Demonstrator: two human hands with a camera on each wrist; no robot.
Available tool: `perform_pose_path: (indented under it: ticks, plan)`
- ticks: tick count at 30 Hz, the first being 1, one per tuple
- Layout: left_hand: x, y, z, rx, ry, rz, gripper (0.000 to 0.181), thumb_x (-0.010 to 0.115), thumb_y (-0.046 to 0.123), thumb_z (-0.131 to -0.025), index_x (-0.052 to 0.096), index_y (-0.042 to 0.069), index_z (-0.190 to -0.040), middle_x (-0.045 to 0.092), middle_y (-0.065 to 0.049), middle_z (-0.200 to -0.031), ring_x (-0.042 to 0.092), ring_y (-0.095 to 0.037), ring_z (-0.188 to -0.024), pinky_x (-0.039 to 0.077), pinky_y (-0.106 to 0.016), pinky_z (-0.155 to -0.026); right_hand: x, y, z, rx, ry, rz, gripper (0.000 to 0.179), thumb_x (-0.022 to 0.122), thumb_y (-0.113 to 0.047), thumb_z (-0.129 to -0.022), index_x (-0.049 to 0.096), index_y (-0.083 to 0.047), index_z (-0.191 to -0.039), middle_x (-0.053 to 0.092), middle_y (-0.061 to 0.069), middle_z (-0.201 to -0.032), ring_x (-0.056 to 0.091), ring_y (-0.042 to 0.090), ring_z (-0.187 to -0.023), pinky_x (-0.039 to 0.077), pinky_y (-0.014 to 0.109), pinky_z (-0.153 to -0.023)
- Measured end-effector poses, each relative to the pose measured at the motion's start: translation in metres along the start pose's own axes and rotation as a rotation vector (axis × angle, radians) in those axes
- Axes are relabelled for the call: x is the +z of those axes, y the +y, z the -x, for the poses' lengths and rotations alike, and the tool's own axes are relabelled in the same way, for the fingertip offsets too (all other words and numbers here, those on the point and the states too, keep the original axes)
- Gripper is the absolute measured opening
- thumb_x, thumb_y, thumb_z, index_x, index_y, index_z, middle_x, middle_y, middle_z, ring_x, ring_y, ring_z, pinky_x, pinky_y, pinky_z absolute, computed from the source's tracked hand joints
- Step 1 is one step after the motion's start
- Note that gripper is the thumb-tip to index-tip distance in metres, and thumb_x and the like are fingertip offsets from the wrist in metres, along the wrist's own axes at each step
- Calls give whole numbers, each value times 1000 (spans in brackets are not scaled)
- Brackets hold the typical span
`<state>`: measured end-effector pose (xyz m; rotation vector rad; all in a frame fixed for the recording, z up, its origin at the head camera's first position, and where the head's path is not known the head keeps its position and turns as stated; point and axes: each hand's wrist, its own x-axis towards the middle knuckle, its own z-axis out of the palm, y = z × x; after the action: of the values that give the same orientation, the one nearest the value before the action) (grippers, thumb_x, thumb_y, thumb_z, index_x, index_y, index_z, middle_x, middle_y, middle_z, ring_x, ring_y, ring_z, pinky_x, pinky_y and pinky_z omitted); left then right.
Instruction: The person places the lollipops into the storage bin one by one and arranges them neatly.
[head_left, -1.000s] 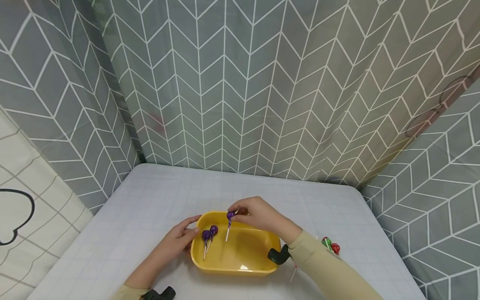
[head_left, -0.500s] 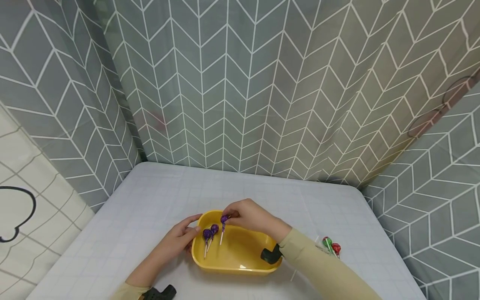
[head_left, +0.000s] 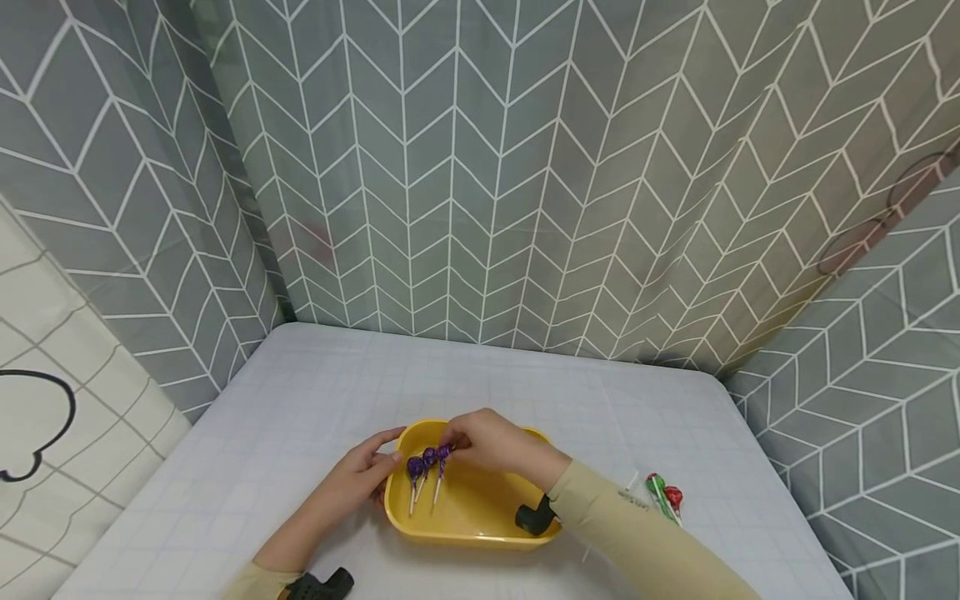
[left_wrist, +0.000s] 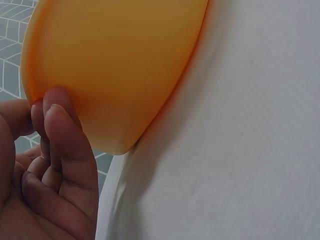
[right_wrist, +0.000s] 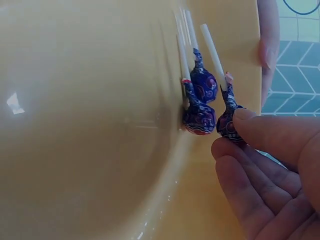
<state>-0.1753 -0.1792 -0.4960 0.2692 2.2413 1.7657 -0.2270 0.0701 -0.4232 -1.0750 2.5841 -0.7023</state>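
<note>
In the head view my right hand (head_left: 495,446) is over the left part of a yellow tray (head_left: 476,512). Thumb and fingers pinch the wrapped purple head of a lollipop (right_wrist: 229,125), its white stick free. Close beside it in the tray lie two more purple lollipops, one lollipop (right_wrist: 199,120) nearer the middle and another lollipop (right_wrist: 204,85) behind. My left hand (head_left: 348,487) grips the tray's left end. The left wrist view shows its thumb and fingers at the rim, the tray wall (left_wrist: 120,65) above the table.
A green lollipop (head_left: 656,483) and a red lollipop (head_left: 673,497) lie on the white table (head_left: 337,375) right of the tray, partly behind the right sleeve (head_left: 622,517). A white stick (head_left: 587,552) shows beside the tray. Patterned curtains (head_left: 480,167) stand behind the table.
My right hand has moved left and lower into the tray, bringing the held lollipop up beside the other two purple ones. The left hand stays at the tray's left end.
</note>
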Motion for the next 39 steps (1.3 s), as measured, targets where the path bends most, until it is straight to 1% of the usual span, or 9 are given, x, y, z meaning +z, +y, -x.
perform_pose_path:
  ticks: [6,11,17,28,32,39]
  plan:
    - [-1,2,1,8,-2,-2,55,55,31,-103,36,12,-151,66,-14,-83,57,-23,-60,50,-32,-52,5,2,-1,-4,-11,11,12,75,-11,-89,74,-13,-101,69,-10,-93,60,-3,-80,49,14,-73]
    - [-1,4,2,12,-2,-13,55,55,31,-103,37,11,-151,65,-14,-82,57,-23,-61,51,-33,-53,11,2,-2,18,-38,18,13,77,-13,-88,73,-14,-100,67,-12,-93,61,-1,-81,49,14,-73]
    - [-1,2,1,9,1,-15,56,55,32,-103,36,12,-151,66,-13,-83,57,-23,-60,51,-33,-53,15,2,-3,36,-37,32,14,79,-16,-87,71,-16,-99,66,-13,-92,61,0,-82,49,15,-74]
    - [-1,3,0,10,-3,-22,54,54,30,-103,37,12,-151,65,-13,-78,57,-23,-59,50,-33,-51,21,5,-8,16,-42,69,15,80,-18,-85,67,-17,-93,64,-14,-88,58,-3,-79,48,14,-74]
    - [0,3,1,-1,2,-26,54,55,31,-103,37,13,-151,65,-12,-78,57,-23,-60,50,-33,-52,20,4,-8,14,-45,60,15,80,-17,-85,67,-16,-93,65,-12,-89,58,-2,-79,48,13,-73]
    - [-1,1,1,3,0,-18,54,55,31,-103,37,13,-151,66,-14,-82,58,-22,-60,50,-33,-53,21,3,-8,8,-47,59,15,80,-17,-86,67,-15,-93,66,-11,-89,61,-1,-81,48,13,-73]
